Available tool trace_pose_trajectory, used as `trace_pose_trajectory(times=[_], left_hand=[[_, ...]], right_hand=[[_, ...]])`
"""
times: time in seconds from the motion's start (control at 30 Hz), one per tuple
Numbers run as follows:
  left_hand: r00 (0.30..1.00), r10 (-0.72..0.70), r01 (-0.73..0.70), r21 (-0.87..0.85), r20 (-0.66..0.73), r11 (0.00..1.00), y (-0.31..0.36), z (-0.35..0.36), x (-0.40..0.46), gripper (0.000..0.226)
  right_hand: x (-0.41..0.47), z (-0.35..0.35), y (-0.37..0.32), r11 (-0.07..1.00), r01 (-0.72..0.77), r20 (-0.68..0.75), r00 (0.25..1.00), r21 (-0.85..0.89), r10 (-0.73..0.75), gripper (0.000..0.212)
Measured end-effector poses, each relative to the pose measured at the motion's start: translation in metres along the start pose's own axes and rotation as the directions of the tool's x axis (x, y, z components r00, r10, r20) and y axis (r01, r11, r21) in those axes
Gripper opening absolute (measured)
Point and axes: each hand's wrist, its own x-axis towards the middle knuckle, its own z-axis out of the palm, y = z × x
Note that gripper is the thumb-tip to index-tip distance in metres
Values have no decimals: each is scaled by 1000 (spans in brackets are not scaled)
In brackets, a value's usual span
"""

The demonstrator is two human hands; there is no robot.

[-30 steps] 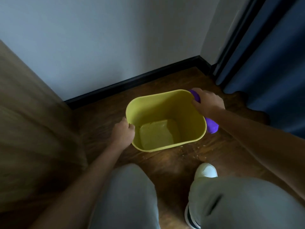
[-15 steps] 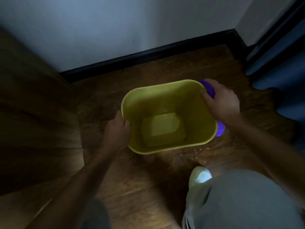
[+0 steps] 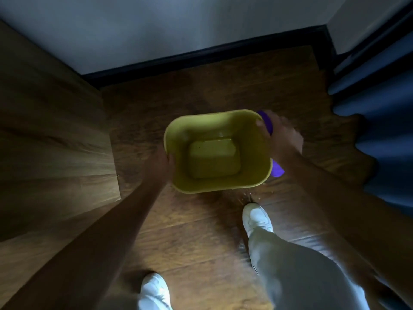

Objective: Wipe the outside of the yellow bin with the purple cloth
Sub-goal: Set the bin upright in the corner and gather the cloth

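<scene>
Brown wood floor (image 3: 201, 231) all around, with a white wall (image 3: 178, 25) at the far side and a blue curtain (image 3: 380, 121) on the right. Yellow bin (image 3: 223, 185) standing upright on the floor, in the middle, open top facing up, nothing inside. Left hand (image 3: 159, 163) on the bin's left rim, thumb curled over the edge, gripping it to keep it steady. Right hand (image 3: 282, 139) on the bin's right side, pressing the purple cloth (image 3: 277, 170) against the outside wall; too blurry to say if the fingers are curled or flat. Cloth peeking out above and below that hand. White shoe (image 3: 257, 218) just near the bin, another white shoe (image 3: 154, 289) nearer still. Tiny crumbs (image 3: 245, 195) on the floor by the near edge.

Could tip or slide if pushed too hard from the right with a loose left grip. Could miss the near and far sides by rubbing one spot only. Could drag crumbs onto the cloth if wiped too low.
</scene>
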Motion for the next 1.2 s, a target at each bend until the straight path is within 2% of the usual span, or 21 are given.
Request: trace_pose_trajectory(times=[0.1, 0.2, 0.3, 0.43, 0.5, 0.57, 0.6, 0.67, 0.7, 0.77, 0.87, 0.9, 0.97, 1.07, 1.2], left_hand=[[999, -5, 6, -16, 46, 1000, 6, -15, -8, 60], [999, 30, -31, -41, -16, 999, 13, -36, -27, 73], [983, 148, -151, -14, -110, 988, 30, -65, -54, 70], [930, 354, -355, 8, -97, 935, 82, -114, -91, 55], [917, 393, -399, -103, -74, 911, 117, -141, -111, 48], [919, 395, -376, -313, -2, 872, 151, -171, -133, 52], [909, 413, -346, -460, 52, 818, 166, -186, -147, 56], [871, 480, -258, -731, 108, 632, 188, -212, -175, 52], [859, 501, -225, -800, 107, 556, 196, -226, -191, 43], [858, 506, -194, -858, 87, 476, 206, -253, -224, 34], [862, 506, -265, -860, -9, 435, 218, -297, -267, 45], [862, 505, -303, -847, -49, 436, 222, -313, -279, 41], [853, 509, -374, -815, -115, 443, 230, -346, -301, 30], [804, 558, -496, -751, -207, 436, 239, -390, -336, 35], [745, 591, -615, -661, -310, 429, 247, -441, -387, 28]], right_hand=[[-1, -17, 4, 1000, 19, 5, 1000, -1, -19, 53], [-5, -45, 5, 998, -49, -55, 997, 29, 50, 50], [-22, -85, -6, 982, -89, -73, 992, 170, 102, 50], [-51, -157, -45, 889, -22, -26, 999, 457, 38, 46], [-67, -197, -70, 789, -16, 26, 1000, 614, 0, 43], [-87, -240, -96, 682, -12, 79, 995, 731, -67, 40], [-98, -261, -109, 624, -6, 96, 989, 781, -110, 38], [-123, -300, -136, 488, -12, 108, 980, 873, -170, 33], [-136, -318, -149, 426, -24, 115, 975, 905, -190, 31], [-162, -354, -169, 340, -55, 141, 962, 939, -234, 26], [-195, -406, -189, 200, -88, 149, 938, 976, -312, 14], [-203, -423, -194, 182, -92, 146, 939, 979, -312, 14], [-218, -456, -201, 168, -107, 157, 935, 980, -319, 16], [-242, -501, -211, 109, -129, 160, 918, 986, -362, 18], [-275, -553, -225, 123, -12, 58, 923, 992, -381, 14]])
